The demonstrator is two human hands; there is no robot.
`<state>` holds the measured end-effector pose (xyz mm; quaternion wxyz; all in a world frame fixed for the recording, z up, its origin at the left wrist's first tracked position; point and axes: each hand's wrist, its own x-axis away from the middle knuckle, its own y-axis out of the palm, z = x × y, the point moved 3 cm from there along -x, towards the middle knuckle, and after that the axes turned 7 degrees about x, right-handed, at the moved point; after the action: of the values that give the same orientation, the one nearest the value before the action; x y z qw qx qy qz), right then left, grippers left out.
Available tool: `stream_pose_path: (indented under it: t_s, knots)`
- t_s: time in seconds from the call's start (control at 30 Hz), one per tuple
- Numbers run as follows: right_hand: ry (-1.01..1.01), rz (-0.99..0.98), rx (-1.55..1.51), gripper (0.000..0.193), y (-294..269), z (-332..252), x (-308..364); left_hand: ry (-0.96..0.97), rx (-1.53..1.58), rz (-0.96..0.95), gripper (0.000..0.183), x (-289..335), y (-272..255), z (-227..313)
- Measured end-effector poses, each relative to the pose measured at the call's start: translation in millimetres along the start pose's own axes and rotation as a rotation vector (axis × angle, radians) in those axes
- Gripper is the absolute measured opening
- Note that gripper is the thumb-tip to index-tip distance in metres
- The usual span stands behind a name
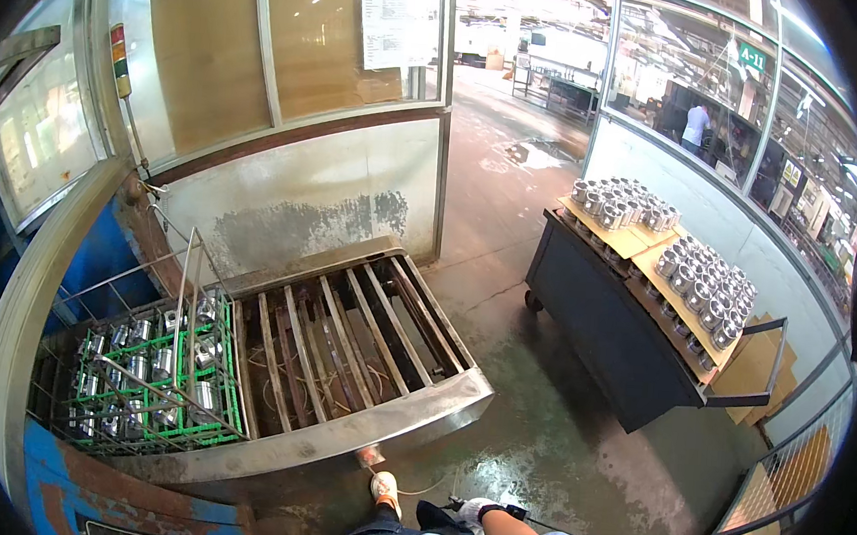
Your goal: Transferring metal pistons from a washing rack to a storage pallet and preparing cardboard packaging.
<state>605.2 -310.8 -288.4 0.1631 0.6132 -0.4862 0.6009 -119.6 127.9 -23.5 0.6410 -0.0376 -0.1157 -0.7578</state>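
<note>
My right hand point(476, 510), in a white glove, shows at the lower edge below a light blue sleeve. Its fingers look curled, closed beside a small dark thing point(439, 517) that I cannot make out. A thin hose or cord runs over the floor close to it. My left hand is out of view. To the left stands a metal roller frame point(327, 434). On its left end sits a wire basket point(239, 374) with green-coated dividers, holding several shiny metal cylinders point(161, 362) in rows.
At right, a dark wheeled cart point(593, 324) carries cardboard sheets point(639, 244) with many metal cylinders point(702, 287) on them. A blue, rust-worn machine point(46, 479) is at lower left. A wire-mesh cart point(781, 481) stands at lower right. A person point(695, 125) is far behind the glass.
</note>
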Motion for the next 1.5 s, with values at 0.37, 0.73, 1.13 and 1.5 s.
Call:
stream_pose_path:
  t_s: [0.37, 0.73, 1.13, 1.5]
  knots:
    - [0.175, 0.099, -0.153, 0.053, -16, -19, 29, -0.653, 0.247, 0.417, 0.054, 0, -28, -13]
    - [0.242, 0.068, -0.091, 0.061, 27, 9, -18, -0.534, 0.288, 0.413, 0.052, -3, -35, -10]
    - [0.174, 0.090, -0.136, 0.065, 3, -55, 50, -0.082, -0.063, -0.193, 0.045, -19, -56, 16]
    - [0.071, 0.119, -0.120, 0.043, 25, -57, -9, -0.592, 0.331, 0.407, 0.049, -30, -77, 1]
